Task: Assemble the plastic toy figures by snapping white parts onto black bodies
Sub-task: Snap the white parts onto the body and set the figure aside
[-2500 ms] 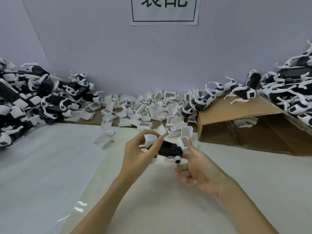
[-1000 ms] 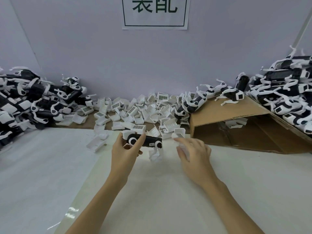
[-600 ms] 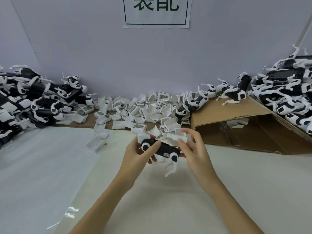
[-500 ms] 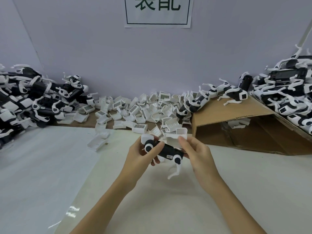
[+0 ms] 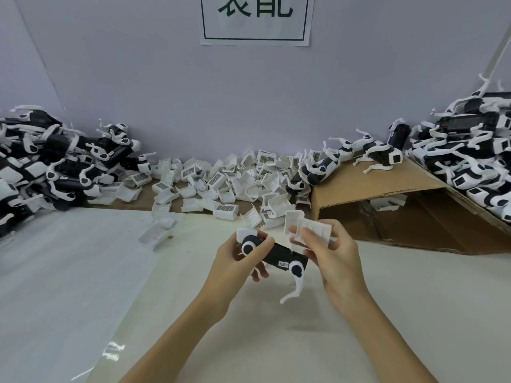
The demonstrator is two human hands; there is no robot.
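Black body (image 5: 276, 255) gripped in left hand (image 5: 237, 262); right hand (image 5: 336, 254) pinching white part (image 5: 311, 230) above it.

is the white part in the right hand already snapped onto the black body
No, the right hand pinches the white part above the black body, which the left hand grips.

A white paper sign (image 5: 255, 19) with dark green characters in a green border is fixed high on the pale lilac wall (image 5: 193, 92). At right, a flattened brown cardboard box (image 5: 401, 214) lies tilted, its open side facing us. Down front there's the cream-white tabletop (image 5: 276, 341), with a paler glossy white sheet (image 5: 63, 286) covering its left part and catching a glint of light.
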